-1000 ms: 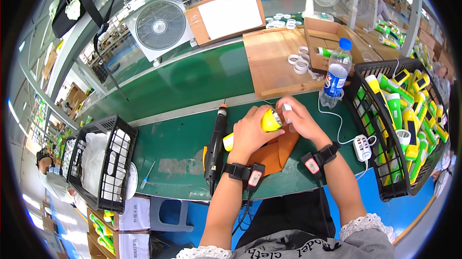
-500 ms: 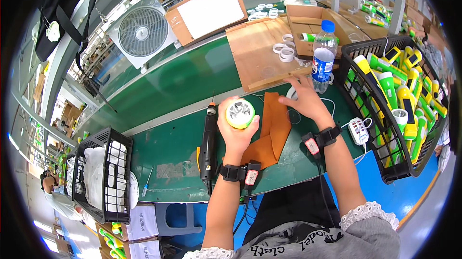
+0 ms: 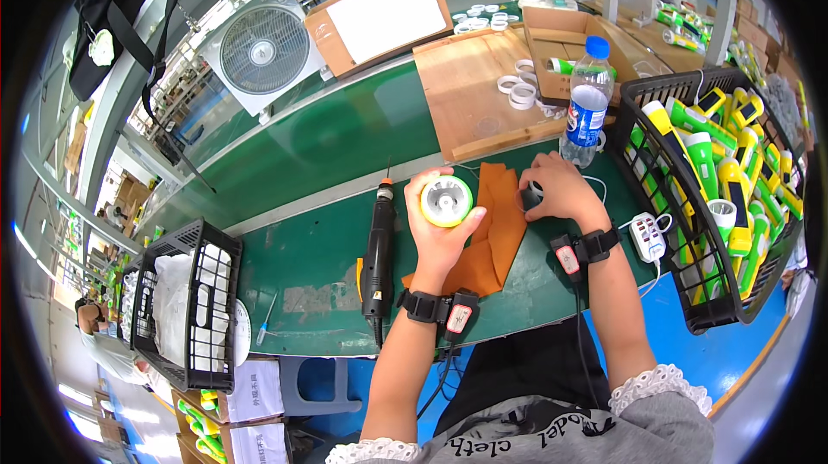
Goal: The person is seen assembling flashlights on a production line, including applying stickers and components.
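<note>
My left hand (image 3: 437,235) is wrapped round a flashlight (image 3: 446,202), its silver reflector facing up inside a yellow-green rim. To the right, my right hand (image 3: 562,191) is low over the bench with fingers curled together. A small dark, partly shiny piece (image 3: 530,195) shows at its fingertips, too covered to name. Between the hands lies a folded orange-brown cloth (image 3: 498,235). Left of my left hand, a black electric screwdriver (image 3: 378,248) with an orange tip lies on the green bench. A black strap with a small device sits on each wrist.
A water bottle (image 3: 586,106) stands just beyond my right hand. On the right are a white charging hub (image 3: 646,235) and a black crate (image 3: 733,313) of flashlights. White rings (image 3: 521,96) lie on a wooden board. On the left are another black crate (image 3: 210,326) and a small screwdriver (image 3: 266,326).
My right hand has drawn nearer and closed its spread fingers. The flashlight in my left hand has shifted slightly right, and its reflector shows more plainly. The clear disc by the cloth no longer shows.
</note>
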`<state>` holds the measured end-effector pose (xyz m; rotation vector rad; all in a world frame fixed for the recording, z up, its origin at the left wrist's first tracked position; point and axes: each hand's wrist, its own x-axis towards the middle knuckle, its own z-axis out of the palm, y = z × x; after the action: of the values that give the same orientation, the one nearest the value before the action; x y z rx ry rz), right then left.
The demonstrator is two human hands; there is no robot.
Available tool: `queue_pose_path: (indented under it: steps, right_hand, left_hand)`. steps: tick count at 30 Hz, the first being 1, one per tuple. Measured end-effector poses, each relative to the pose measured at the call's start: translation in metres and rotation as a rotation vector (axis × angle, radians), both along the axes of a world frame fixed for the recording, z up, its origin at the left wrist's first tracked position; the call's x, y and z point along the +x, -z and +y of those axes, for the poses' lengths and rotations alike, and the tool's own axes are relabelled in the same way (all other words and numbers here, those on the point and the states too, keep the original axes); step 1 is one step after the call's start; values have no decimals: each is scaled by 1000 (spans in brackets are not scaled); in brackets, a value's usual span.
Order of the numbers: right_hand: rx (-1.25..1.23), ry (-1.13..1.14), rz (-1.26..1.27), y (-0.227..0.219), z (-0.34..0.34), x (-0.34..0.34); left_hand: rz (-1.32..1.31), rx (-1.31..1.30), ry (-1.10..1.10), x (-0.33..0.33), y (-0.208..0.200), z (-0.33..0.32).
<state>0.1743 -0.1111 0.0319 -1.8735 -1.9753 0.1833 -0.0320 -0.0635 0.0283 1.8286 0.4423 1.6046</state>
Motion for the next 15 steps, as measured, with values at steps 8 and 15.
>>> queue_pose_path:
  steps: [8,15]
  right_hand:
    - [56,-523,1145,-20,3,-24]
    - [69,-803,1067,-24,-2,-49]
  left_hand:
    - [-33,131,182,6,8,5]
    - [-172,116,183,11,3,5]
